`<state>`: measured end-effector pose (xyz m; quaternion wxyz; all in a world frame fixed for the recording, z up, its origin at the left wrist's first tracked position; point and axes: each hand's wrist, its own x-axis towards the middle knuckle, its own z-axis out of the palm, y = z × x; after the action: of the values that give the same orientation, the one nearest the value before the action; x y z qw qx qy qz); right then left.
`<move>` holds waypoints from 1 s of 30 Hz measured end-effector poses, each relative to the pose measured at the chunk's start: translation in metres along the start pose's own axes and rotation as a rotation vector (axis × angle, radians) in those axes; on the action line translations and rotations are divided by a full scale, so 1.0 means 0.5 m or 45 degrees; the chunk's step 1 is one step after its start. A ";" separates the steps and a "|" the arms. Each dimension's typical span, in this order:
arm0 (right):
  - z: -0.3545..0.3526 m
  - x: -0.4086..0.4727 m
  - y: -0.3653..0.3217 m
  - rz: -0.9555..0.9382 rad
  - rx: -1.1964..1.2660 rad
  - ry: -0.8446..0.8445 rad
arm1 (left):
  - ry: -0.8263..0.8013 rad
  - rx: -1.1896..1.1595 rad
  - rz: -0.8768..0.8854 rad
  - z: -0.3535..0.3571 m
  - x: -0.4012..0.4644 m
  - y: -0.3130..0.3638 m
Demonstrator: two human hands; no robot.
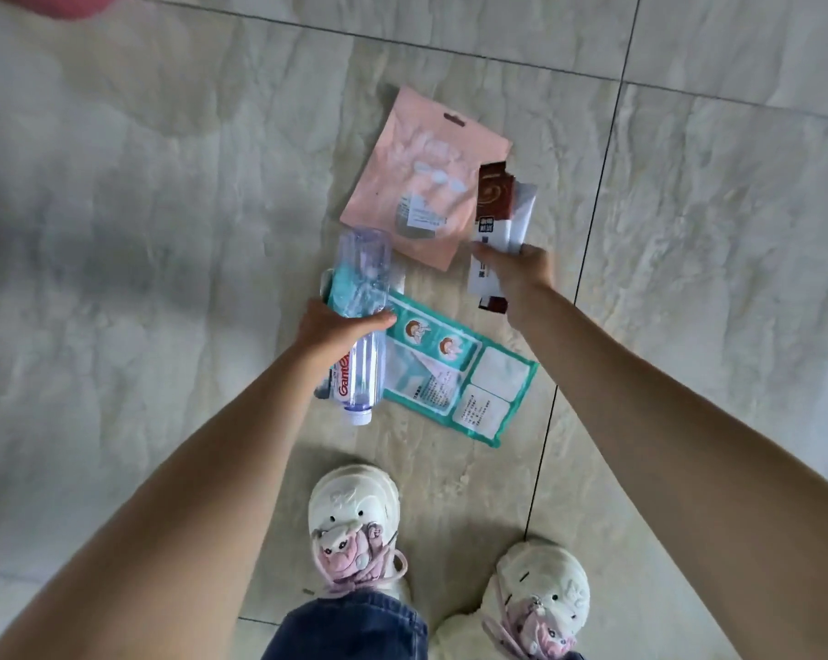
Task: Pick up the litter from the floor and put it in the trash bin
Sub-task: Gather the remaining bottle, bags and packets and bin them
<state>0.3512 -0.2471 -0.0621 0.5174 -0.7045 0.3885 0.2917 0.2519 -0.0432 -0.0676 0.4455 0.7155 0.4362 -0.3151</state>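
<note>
My left hand (338, 328) grips a clear plastic water bottle (362, 297) around its middle, its white cap pointing toward me. In my right hand (516, 269) is a brown and white wrapper (495, 202), together with a second white wrapper beside it. A pink pouch (421, 178) lies flat on the tiled floor just beyond the two hands. Below them a teal and white packet (459, 373) also lies flat, partly covered by the bottle. No trash bin is in view.
My two white shoes with pink charms (354, 526) stand on the beige marble-look tiles (140, 231) just behind the litter. A pink object (55, 4) shows at the top left corner.
</note>
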 end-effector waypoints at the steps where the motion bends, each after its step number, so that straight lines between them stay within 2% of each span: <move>1: 0.035 0.009 -0.015 0.018 -0.053 0.006 | 0.012 -0.039 0.009 -0.013 0.002 -0.004; 9: 0.226 0.012 -0.061 -0.174 -0.599 0.347 | 0.188 -0.180 0.055 -0.134 0.028 -0.044; 11: 0.231 0.008 -0.047 -0.250 -0.545 0.374 | 0.210 -0.193 0.103 -0.155 0.030 -0.054; 16: 0.196 -0.041 -0.034 -0.352 -0.167 0.429 | 0.200 -0.269 0.121 -0.213 0.004 -0.068; 20: 0.139 -0.111 -0.069 -0.294 -0.052 0.429 | 0.212 -0.372 0.126 -0.264 -0.056 -0.043; 25: 0.097 -0.243 -0.162 -0.199 0.013 0.267 | 0.244 -0.456 0.209 -0.371 -0.157 0.036; 30: 0.121 -0.419 -0.295 -0.305 0.058 0.101 | 0.288 -0.527 0.274 -0.523 -0.277 0.122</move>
<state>0.3653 -0.1138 0.1644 0.5486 -0.7449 0.3281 0.1910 0.2653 0.1341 0.1764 0.5618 0.6819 0.4600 -0.0878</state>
